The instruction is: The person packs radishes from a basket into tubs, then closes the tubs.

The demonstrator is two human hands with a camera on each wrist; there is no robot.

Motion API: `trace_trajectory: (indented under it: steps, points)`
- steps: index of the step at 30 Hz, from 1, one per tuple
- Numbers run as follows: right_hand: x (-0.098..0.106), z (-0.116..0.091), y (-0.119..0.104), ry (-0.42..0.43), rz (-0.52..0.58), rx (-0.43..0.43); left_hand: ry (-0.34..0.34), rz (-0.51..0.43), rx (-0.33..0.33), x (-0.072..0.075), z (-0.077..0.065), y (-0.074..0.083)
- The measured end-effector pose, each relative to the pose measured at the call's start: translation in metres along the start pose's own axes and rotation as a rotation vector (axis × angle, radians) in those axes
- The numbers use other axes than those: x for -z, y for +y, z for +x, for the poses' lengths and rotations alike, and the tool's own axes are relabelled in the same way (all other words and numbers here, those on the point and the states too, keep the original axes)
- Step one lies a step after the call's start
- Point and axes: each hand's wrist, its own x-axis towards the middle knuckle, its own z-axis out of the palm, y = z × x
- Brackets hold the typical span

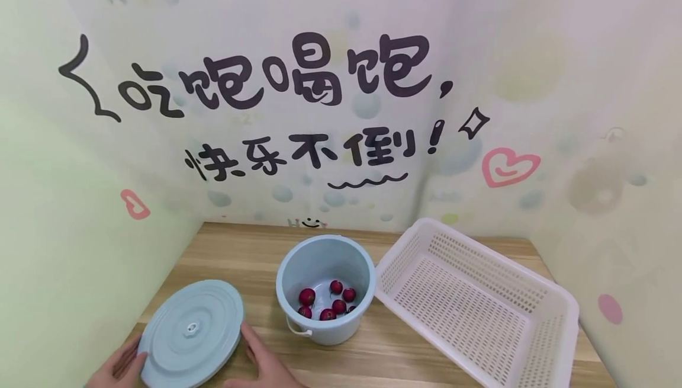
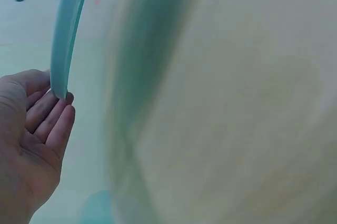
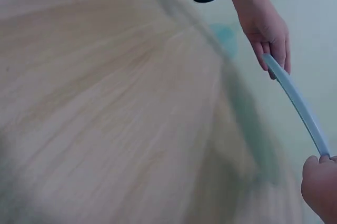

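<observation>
A round light-blue lid (image 1: 181,349) with a small white knob is held up at the lower left of the head view, tilted. My left hand (image 1: 118,367) grips its left edge, thumb on top and fingers underneath. At the opposite edge, my right hand (image 1: 263,361) pinches the rim. The left wrist view shows the lid's edge (image 2: 66,39) between the thumb and fingers. To the right of the hands stands a light-blue bucket (image 1: 343,334) with a white handle (image 1: 298,327) lowered in front. Several small, round, dark-red fruits (image 1: 306,297) lie at its bottom.
A white perforated plastic basket (image 1: 453,302) stands right of the bucket, its near corner cut off by the frame. All this is on a wood-grain table (image 1: 240,252). A lettered curtain-like wall (image 1: 341,109) rises behind it, with side walls left and right.
</observation>
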Motion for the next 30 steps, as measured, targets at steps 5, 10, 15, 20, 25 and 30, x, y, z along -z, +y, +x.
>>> trace_trajectory:
  steps: [5, 10, 15, 20, 25, 30]
  points:
    - [0.005, -0.017, -0.04, 0.019, 0.007, 0.089, 0.127, -0.08, -0.01, 0.018, -0.027, 0.041]
    - [0.023, -0.038, -0.081, 0.048, -0.037, 0.318, 0.158, -0.207, -0.172, 0.026, -0.057, 0.091]
    - [0.056, -0.059, -0.109, 0.127, -0.156, 0.409, 0.186, -0.195, -0.481, 0.009, -0.078, 0.131]
    - [0.094, -0.08, -0.121, 0.226, -0.195, 0.367, 0.165, -0.11, -0.737, -0.029, -0.087, 0.155]
    - [0.127, -0.103, -0.122, 0.317, -0.225, 0.264, 0.057, -0.051, -0.824, -0.068, -0.092, 0.167]
    - [0.147, -0.121, -0.125, 0.419, -0.274, 0.133, -0.017, -0.042, -0.821, -0.101, -0.099, 0.172]
